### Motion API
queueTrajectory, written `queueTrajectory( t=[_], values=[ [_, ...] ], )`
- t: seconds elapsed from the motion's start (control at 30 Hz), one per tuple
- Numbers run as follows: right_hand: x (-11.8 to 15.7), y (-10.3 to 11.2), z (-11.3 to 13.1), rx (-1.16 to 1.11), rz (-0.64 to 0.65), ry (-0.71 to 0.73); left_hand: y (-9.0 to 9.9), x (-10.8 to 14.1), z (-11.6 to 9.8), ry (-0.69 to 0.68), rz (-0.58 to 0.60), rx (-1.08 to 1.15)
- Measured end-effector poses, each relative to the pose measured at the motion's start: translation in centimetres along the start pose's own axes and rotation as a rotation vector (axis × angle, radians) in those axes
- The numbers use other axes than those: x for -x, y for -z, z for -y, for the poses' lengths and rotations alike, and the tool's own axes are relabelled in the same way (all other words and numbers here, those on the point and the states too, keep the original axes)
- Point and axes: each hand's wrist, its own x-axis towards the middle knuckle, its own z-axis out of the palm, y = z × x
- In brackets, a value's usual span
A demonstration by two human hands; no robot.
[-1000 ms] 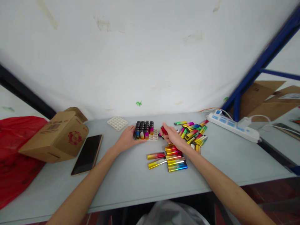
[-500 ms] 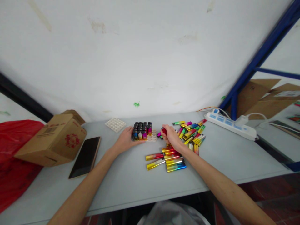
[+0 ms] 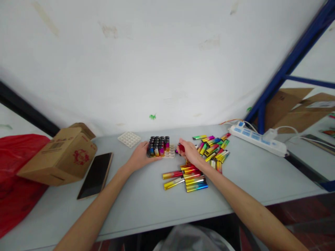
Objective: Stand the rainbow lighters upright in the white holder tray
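Note:
My left hand [image 3: 141, 154] grips the left side of a white holder tray [image 3: 171, 151] with round sockets. Upright lighters [image 3: 159, 146] with black tops fill most of it; sockets at its right end are bare. Just right of the tray, my right hand [image 3: 188, 152] is closed around a red lighter [image 3: 181, 147], largely hidden by the fingers. Under and beside that wrist lies a loose pile of shiny multicoloured lighters [image 3: 214, 146]. Nearer to me, more lighters [image 3: 195, 181] lie flat in a rough stack, two of them poking out to the left.
A second white socket tray [image 3: 129, 139] rests near the wall. To the left are a phone [image 3: 95, 176], a cardboard box [image 3: 59, 157] and a red bag [image 3: 19, 181]. A power strip [image 3: 258, 139] with cables lies at right, by a blue metal frame [image 3: 272, 87].
My right hand has shifted slightly left, closer to the tray, with the red lighter in it. The left hand and the tray stay where they were.

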Motion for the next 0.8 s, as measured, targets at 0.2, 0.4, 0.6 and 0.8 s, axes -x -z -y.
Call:
queueTrajectory(
  t=[0.2,0.4,0.6,0.8],
  values=[
    [0.59,0.01,0.17,0.134,0.083,0.198,0.03,-0.01,-0.08,0.0,-0.011,-0.003],
    [0.67,-0.28,0.18,0.379,-0.023,0.426,0.05,0.04,-0.16,-0.004,-0.013,0.006],
    [0.87,-0.42,0.3,0.38,-0.107,0.419,-0.03,0.1,-0.19,-0.012,-0.004,0.015],
    [0.81,-0.07,0.05,0.431,-0.121,0.342,-0.06,0.12,-0.31,0.0,0.006,-0.008]
  ],
)
